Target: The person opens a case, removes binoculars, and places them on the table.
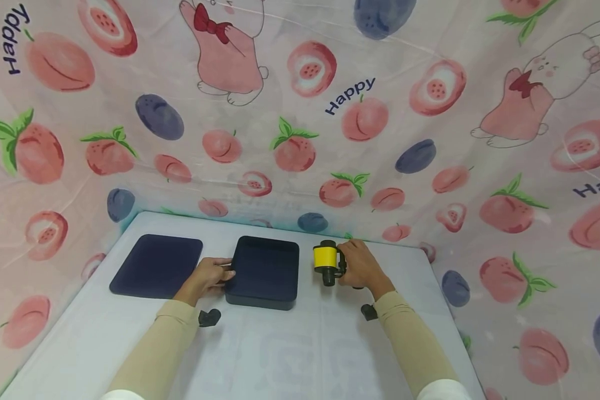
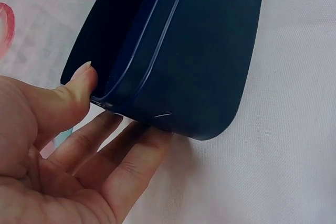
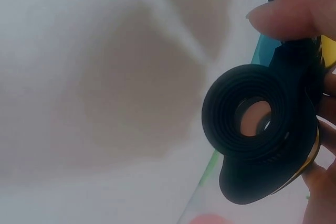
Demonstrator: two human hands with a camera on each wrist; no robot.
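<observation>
In the head view, a dark navy square box [image 1: 262, 272] stands open-topped on the white table. My left hand [image 1: 211, 276] is at its left side. The left wrist view shows the thumb over the box's rim [image 2: 134, 59] and the fingers [image 2: 134, 166] against the outer wall, pinching it. My right hand [image 1: 362, 264] holds yellow and black binoculars [image 1: 326, 258] just right of the box, apart from it. Close up in the right wrist view, a round black eyepiece [image 3: 223, 114] faces the camera and the thumb [image 3: 294, 11] presses near the bridge.
A flat dark navy lid [image 1: 155, 266] with rounded corners lies left of the box. The white-covered table [image 1: 300, 355] ends at a fruit-and-rabbit patterned cloth [image 1: 250, 133] behind and at both sides. Small black devices [image 1: 210, 318] sit at both wrists.
</observation>
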